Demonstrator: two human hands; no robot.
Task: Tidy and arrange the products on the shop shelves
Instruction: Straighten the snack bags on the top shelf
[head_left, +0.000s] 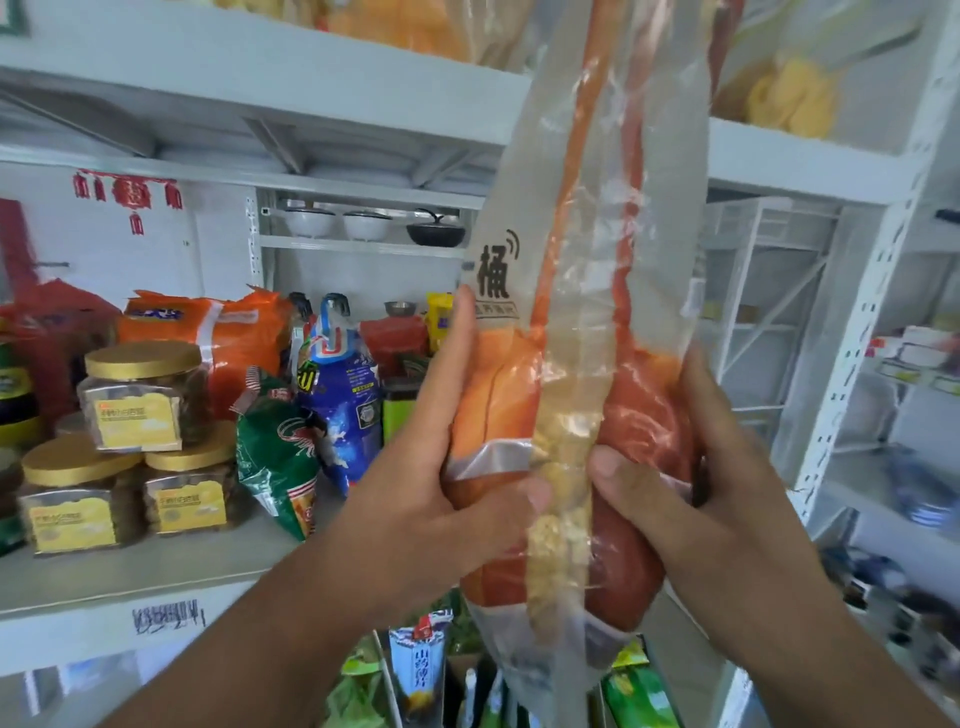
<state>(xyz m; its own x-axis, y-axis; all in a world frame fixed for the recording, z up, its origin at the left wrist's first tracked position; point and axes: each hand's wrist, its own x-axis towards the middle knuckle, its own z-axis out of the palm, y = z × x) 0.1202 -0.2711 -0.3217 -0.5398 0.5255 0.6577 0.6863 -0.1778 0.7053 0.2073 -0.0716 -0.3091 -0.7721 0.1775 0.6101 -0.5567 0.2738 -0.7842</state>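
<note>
Both the left hand (457, 457) and the right hand (691, 483) clutch the tall, crinkly orange-and-clear plastic snack bag (576, 322), upright from six to twelve o'clock; likely light, slippery, crushable, best gripped low

Shop interior, shelving bay
White metal shelving (249, 78) throughout; perforated upright (857, 332) right; white wall (218, 249) far left, red hanging ornament (130, 195).

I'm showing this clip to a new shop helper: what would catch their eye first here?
First the tall orange snack bag, held upright in mid-frame by the left hand and right hand. Next, the gold-lidded jars stacked on the shelf at left, with a blue bag beside them.
</note>
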